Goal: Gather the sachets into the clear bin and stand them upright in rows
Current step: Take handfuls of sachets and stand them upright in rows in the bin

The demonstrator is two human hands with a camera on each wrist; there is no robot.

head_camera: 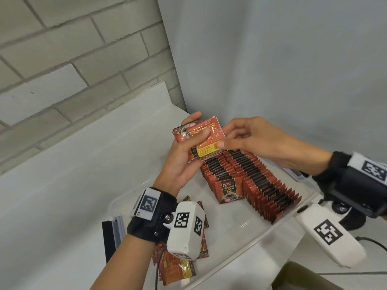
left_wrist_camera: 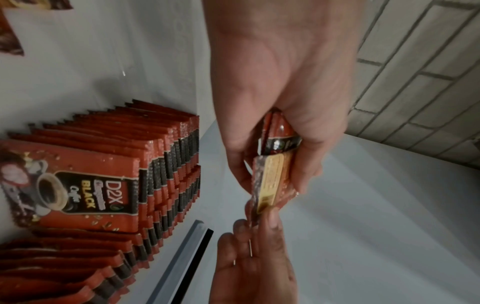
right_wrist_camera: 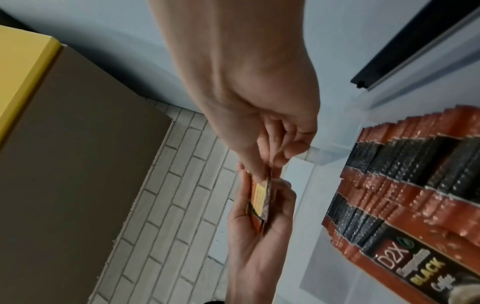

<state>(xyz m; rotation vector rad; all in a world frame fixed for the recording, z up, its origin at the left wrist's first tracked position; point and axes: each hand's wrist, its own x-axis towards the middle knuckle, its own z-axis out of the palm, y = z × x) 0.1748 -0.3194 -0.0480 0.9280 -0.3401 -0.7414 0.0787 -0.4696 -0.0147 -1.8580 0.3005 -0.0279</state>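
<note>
Holding our few sachets (head_camera: 201,139) fanned in left hand (head_camera: 184,162), right hand (head_camera: 257,141) pinching top one's corner, above clear bin (head_camera: 278,222), upright rows (head_camera: 251,181) inside.

- The head view looks forward and down from above onto the white bench (head_camera: 69,185), a brick wall behind.
- The left wrist view looks along the left hand (left_wrist_camera: 280,86), very close.
- The right wrist view looks along the right hand (right_wrist_camera: 254,98), equally close.
- All three views share the held sachets (head_camera: 206,141) and the standing rows (head_camera: 251,181).
</note>
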